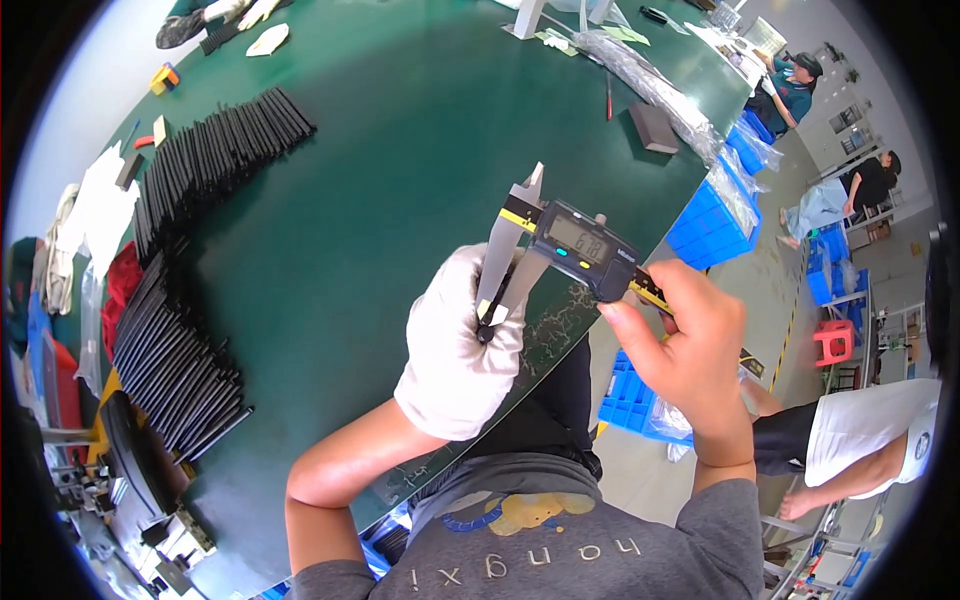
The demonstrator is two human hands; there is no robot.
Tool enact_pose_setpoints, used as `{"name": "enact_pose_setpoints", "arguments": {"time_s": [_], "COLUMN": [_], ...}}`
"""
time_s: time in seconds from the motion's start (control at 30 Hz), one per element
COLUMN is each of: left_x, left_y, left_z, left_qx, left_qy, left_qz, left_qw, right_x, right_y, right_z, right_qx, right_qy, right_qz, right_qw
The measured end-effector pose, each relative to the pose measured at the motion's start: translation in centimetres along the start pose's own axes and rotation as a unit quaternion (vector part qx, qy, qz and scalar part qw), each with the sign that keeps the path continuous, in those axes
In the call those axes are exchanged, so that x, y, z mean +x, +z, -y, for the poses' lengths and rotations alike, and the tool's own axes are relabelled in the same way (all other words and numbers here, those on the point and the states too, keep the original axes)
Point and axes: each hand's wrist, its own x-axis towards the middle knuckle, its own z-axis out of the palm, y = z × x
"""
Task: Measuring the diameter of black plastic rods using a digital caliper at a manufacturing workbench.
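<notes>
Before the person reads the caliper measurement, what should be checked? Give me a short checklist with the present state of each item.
1. Small black part sits between the silver digital caliper jaws: ok.
2. Left hand in the white glove supports the part: ok.
3. Bare right hand grips the caliper body, thumb near the slider: ok.
4. Display is lit and faces the person: ok.
5. Jaws sit square on the part: cannot tell.
6. Green table under the hands is free of the black rods: ok.
</notes>
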Motion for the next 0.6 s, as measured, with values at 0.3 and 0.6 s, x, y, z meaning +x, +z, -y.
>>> {"name": "enact_pose_setpoints", "arguments": {"time_s": [0.3,0.6], "left_x": [0.0,0.1], "left_y": [-0.1,-0.1], "left_z": [0.0,-0.2], "left_qx": [-0.037,-0.012], "left_qy": [-0.001,-0.001], "left_qz": [-0.009,0.027], "left_qw": [0.999,1.0], "right_x": [0.1,0.6], "right_y": [0.2,0.1], "right_z": [-0.2,-1.3], "right_qx": [0.002,0.025], "right_qy": [-0.001,-0.034], "right_qz": [0.004,-0.034], "right_qw": [1.0,0.999]}}
